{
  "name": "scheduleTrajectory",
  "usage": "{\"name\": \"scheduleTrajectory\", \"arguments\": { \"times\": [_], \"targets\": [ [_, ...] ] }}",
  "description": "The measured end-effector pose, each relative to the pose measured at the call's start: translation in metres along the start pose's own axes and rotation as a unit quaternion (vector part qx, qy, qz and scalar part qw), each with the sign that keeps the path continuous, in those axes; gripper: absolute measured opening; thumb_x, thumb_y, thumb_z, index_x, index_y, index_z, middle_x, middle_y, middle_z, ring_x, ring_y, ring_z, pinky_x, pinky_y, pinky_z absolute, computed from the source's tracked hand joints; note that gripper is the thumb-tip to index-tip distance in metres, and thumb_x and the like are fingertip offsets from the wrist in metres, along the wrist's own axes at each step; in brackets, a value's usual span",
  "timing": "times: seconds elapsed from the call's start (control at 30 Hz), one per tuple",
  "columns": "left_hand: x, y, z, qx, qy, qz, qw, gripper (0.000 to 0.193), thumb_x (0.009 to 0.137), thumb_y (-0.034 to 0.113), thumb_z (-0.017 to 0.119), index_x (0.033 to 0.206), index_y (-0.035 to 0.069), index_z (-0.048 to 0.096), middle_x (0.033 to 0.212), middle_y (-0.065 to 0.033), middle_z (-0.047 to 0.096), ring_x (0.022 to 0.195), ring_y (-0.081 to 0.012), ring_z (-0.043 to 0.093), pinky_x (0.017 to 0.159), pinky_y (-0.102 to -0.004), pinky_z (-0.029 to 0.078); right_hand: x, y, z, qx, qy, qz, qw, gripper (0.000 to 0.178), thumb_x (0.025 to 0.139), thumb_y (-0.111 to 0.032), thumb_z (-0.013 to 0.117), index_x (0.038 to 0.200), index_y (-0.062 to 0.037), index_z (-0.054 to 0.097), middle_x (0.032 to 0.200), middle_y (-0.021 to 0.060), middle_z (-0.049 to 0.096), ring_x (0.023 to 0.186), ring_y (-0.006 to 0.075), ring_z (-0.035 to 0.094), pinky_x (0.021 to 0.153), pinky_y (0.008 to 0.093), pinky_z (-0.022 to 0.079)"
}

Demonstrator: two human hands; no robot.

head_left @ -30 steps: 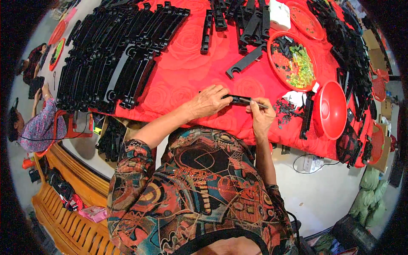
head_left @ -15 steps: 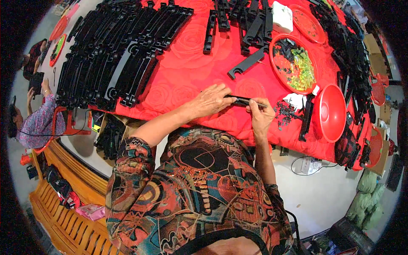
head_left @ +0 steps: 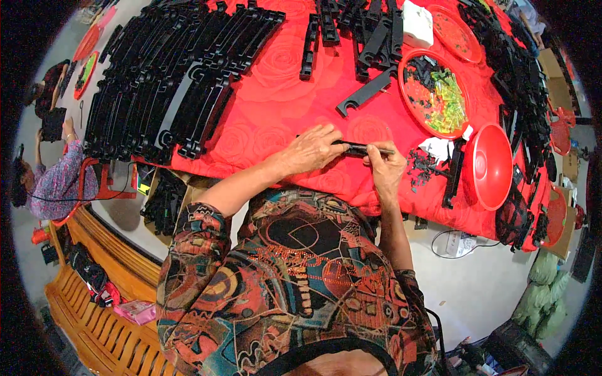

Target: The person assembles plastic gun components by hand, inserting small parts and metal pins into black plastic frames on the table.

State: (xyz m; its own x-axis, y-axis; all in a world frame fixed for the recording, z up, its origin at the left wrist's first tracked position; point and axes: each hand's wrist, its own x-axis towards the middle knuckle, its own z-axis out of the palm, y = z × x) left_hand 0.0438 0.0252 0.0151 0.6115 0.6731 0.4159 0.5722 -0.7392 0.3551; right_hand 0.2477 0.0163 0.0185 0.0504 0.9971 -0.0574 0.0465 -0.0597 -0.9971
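Observation:
Just above the near edge of the red cloth, my left hand (head_left: 310, 149) is closed on one end of a slim black plastic piece (head_left: 356, 149). My right hand (head_left: 385, 164) pinches the other end between thumb and fingers, where a thin dark rod shape sticks out to the right. Whether that rod is part of the piece or a separate tool, I cannot tell. Beyond my hands lies a notched black plastic strip (head_left: 367, 93). Small black bits (head_left: 425, 170) are scattered to the right of my right hand.
Rows of black plastic strips (head_left: 157, 81) cover the left of the table. At the right are a red tray (head_left: 411, 113) of yellow-green and black small parts and a red bowl (head_left: 491, 166). More strips (head_left: 376, 37) lie at the back. Another person (head_left: 59, 178) sits far left.
Both hands keep their grip on the black piece in nearly the same place. The view has shifted very slightly.

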Motion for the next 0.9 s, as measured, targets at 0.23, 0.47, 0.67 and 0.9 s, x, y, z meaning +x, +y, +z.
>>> {"name": "scheduleTrajectory", "arguments": {
  "times": [0.23,0.47,0.67,0.9],
  "targets": [
    [0.003,-0.006,0.001,-0.028,-0.031,0.002,0.999,0.016,0.077,0.014,0.060,0.092,0.008,0.062,0.083,-0.0069,0.049,0.084,-0.0245,0.049,0.068,-0.0374,0.043,-0.001,-0.003,0.003,-0.013,-0.006,-0.025,1.000,0.007,0.084,-0.006,0.064,0.083,-0.0011,0.059,0.065,0.0020,0.059,0.057,0.0065,0.056,0.052,0.0210,0.045],
    [0.004,-0.009,0.008,-0.037,-0.033,0.019,0.999,0.007,0.076,0.012,0.060,0.080,0.007,0.057,0.082,-0.0081,0.047,0.079,-0.0261,0.048,0.066,-0.0385,0.042,-0.002,0.000,0.007,-0.001,-0.009,-0.059,0.998,0.007,0.085,-0.006,0.063,0.082,-0.0014,0.058,0.064,0.0004,0.056,0.057,0.0052,0.052,0.051,0.0210,0.042],
    [0.003,-0.008,0.007,-0.053,-0.015,0.018,0.998,0.008,0.075,0.011,0.061,0.079,0.007,0.056,0.081,-0.0082,0.047,0.079,-0.0256,0.048,0.066,-0.0377,0.042,-0.002,0.004,0.004,-0.030,-0.004,-0.050,0.998,0.007,0.086,-0.007,0.061,0.085,-0.0013,0.057,0.066,0.0016,0.058,0.059,0.0065,0.056,0.052,0.0215,0.045],
    [0.004,-0.008,0.006,-0.035,-0.012,0.026,0.999,0.009,0.075,0.012,0.061,0.082,0.007,0.058,0.082,-0.0081,0.047,0.080,-0.0254,0.048,0.068,-0.0373,0.043,-0.003,0.004,0.001,-0.008,-0.007,-0.052,0.999,0.007,0.086,-0.007,0.061,0.085,-0.0014,0.058,0.067,0.0035,0.061,0.061,0.0080,0.060,0.053,0.0219,0.046]
  ]
}}
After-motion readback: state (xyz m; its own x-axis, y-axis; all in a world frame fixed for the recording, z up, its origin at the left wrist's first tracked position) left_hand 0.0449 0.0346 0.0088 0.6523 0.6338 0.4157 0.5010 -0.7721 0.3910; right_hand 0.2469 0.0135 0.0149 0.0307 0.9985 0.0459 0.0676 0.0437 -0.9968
